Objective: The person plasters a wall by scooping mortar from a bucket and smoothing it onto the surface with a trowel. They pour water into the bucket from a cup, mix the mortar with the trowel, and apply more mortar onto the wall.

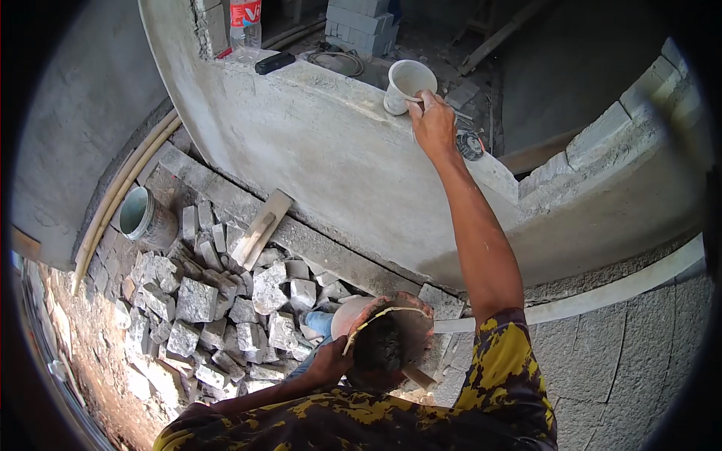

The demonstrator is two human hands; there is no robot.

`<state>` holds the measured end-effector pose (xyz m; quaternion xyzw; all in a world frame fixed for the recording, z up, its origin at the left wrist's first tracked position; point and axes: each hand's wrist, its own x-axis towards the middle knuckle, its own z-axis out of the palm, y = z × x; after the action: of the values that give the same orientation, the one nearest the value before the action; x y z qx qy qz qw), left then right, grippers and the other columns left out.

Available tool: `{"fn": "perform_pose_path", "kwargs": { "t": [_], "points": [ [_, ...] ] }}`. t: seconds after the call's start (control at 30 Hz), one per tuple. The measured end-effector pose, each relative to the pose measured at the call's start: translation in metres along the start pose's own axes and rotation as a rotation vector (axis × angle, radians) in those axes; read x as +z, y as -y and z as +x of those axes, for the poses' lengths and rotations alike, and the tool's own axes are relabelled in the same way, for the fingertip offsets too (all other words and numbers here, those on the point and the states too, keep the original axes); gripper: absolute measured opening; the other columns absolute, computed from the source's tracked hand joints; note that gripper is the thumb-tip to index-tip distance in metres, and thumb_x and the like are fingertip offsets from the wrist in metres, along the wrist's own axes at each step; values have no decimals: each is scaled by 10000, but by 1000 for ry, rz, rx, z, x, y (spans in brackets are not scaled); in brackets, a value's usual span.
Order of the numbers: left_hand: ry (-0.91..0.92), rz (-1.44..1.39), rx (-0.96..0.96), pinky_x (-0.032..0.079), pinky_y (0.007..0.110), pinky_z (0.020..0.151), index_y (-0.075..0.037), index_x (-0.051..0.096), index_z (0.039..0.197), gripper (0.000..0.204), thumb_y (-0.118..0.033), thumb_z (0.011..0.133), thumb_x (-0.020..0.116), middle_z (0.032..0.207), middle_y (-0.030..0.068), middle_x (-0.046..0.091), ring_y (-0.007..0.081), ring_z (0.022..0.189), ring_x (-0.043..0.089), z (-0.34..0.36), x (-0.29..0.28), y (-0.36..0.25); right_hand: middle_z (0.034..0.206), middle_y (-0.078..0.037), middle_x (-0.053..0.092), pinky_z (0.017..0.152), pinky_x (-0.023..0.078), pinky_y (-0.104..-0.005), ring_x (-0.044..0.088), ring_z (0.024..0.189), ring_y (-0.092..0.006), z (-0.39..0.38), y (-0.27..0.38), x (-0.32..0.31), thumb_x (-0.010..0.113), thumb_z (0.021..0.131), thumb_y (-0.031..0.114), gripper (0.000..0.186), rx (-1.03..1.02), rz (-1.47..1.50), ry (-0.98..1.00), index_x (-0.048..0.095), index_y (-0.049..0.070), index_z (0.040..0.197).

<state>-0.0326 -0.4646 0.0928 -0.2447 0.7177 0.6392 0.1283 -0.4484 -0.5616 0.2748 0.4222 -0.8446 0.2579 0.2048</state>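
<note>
My right hand reaches up to the top of the low wall, its fingers closed on the near edge of a small white bucket; whether they grip the rim or a handle is hard to tell. Close to my body, my left hand is closed on the yellowish handle of a larger reddish, crusted bucket. That bucket looks tilted, with a dark interior whose contents I cannot make out. A short piece of wood shows at its near right side.
The plastered wall has a broken top edge, bearing a plastic bottle, a black case and a dark round item. Below lie broken blocks, a wooden float, another bucket and long poles.
</note>
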Motion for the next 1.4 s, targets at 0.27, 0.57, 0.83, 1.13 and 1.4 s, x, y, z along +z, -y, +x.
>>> {"fn": "perform_pose_path", "kwargs": {
  "t": [0.27, 0.57, 0.83, 1.13, 1.4],
  "points": [
    [-86, 4, 114, 432, 272, 569, -23, 516, 855, 299, -298, 951, 446, 651, 27, 533, 108, 602, 513, 2, -3, 19, 693, -143, 620, 579, 473, -328, 601, 611, -253, -136, 41, -177, 646, 825, 286, 299, -14, 21, 193, 602, -2, 895],
    [62, -177, 45, 447, 319, 562, -3, 499, 872, 120, -118, 842, 515, 647, 90, 579, 174, 594, 576, -12, 3, 32, 748, -130, 616, 468, 469, -333, 594, 561, -193, -304, 77, -302, 654, 790, 318, 328, 317, -81, 801, 575, 1, 821],
    [89, -165, 91, 451, 315, 554, 6, 498, 874, 194, -186, 895, 490, 622, 91, 580, 172, 574, 583, -28, 8, 45, 717, -169, 608, 545, 486, -388, 600, 574, -257, -352, 106, -302, 649, 798, 274, 292, 397, -112, 1010, 557, -3, 806],
    [83, -129, 95, 458, 339, 535, -4, 490, 879, 128, -115, 822, 521, 650, 122, 587, 220, 575, 599, -34, 12, 45, 686, -167, 614, 573, 487, -397, 616, 607, -265, -351, 104, -291, 625, 818, 307, 332, 443, -121, 1102, 570, -18, 774],
    [41, -119, 92, 451, 337, 502, 5, 485, 878, 125, -108, 833, 517, 640, 135, 577, 211, 547, 590, -34, 11, 44, 638, -147, 590, 559, 469, -401, 601, 589, -259, -350, 106, -289, 634, 812, 306, 329, 470, -160, 1166, 560, -9, 752]
  ]
}}
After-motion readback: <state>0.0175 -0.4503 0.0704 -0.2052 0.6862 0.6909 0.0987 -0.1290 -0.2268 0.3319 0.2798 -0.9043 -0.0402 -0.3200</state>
